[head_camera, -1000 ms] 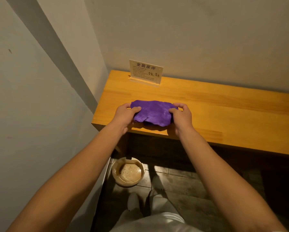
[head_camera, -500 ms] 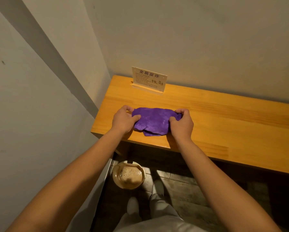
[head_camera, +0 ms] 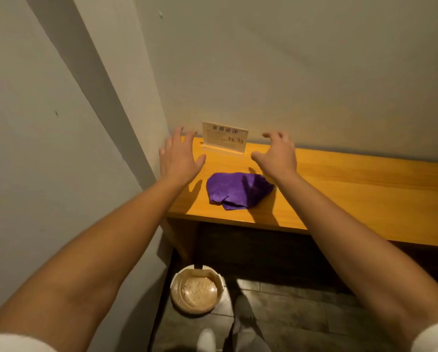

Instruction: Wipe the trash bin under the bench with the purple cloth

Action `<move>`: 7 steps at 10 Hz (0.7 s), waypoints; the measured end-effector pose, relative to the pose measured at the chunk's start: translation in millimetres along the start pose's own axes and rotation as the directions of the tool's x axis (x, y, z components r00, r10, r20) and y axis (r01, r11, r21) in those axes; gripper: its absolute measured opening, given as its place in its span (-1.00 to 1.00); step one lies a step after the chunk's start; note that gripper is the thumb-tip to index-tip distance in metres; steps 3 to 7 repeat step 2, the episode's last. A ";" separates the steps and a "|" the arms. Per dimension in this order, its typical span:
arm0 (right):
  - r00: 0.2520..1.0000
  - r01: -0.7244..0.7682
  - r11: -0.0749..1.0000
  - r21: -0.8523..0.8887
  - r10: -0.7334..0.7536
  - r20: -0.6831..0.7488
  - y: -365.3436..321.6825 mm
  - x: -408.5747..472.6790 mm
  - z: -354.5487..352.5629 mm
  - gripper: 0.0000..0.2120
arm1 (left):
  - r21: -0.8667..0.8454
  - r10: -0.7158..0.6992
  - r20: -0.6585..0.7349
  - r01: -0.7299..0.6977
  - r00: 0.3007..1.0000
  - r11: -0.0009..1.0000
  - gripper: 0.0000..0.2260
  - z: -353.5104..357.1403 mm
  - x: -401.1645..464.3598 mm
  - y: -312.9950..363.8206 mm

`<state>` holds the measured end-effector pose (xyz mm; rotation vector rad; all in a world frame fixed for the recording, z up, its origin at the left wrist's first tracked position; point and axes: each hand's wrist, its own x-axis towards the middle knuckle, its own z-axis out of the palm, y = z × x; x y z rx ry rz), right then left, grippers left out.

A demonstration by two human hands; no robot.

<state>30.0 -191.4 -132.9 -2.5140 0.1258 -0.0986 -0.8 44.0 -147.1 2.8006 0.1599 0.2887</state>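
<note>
The purple cloth [head_camera: 238, 190] lies crumpled on the wooden bench [head_camera: 352, 199] near its left end, with nothing touching it. My left hand [head_camera: 178, 156] hovers above the bench to the cloth's upper left, fingers spread and empty. My right hand [head_camera: 276, 154] is raised to the cloth's upper right, fingers apart and also empty. On the floor under the bench's left end stands the round trash bin [head_camera: 197, 288], lined with a clear bag, seen from above.
A small sign card [head_camera: 224, 138] stands at the back of the bench against the wall [head_camera: 289, 72]. A side wall [head_camera: 47, 148] closes in the left. My feet and light trousers [head_camera: 243, 331] are on the dark tiled floor beside the bin.
Both hands have let go of the purple cloth and lifted up and away from it. The cloth now rests alone on the bench.
</note>
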 end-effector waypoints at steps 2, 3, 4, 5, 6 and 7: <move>0.952 0.264 0.952 -0.156 -0.231 0.201 -73.5 9.7 -75.2 -0.10 | 0.053 0.201 0.008 -0.201 0.980 0.978 -0.40 -99.6 45.9 18.1; 0.952 0.264 0.952 -0.156 -0.231 0.201 -73.5 9.7 -75.2 -0.10 | 0.053 0.201 0.008 -0.201 0.980 0.978 -0.40 -99.6 45.9 18.1; 0.952 0.264 0.952 -0.156 -0.231 0.201 -73.5 9.7 -75.2 -0.10 | 0.053 0.201 0.008 -0.201 0.980 0.978 -0.40 -99.6 45.9 18.1; 0.952 0.264 0.952 -0.156 -0.231 0.201 -73.5 9.7 -75.2 -0.10 | 0.053 0.201 0.008 -0.201 0.980 0.978 -0.40 -99.6 45.9 18.1; 0.952 0.264 0.952 -0.156 -0.231 0.201 -73.5 9.7 -75.2 -0.10 | 0.053 0.201 0.008 -0.201 0.980 0.978 -0.40 -99.6 45.9 18.1; 0.952 0.264 0.952 -0.156 -0.231 0.201 -73.5 9.7 -75.2 -0.10 | 0.053 0.201 0.008 -0.201 0.980 0.978 -0.40 -99.6 45.9 18.1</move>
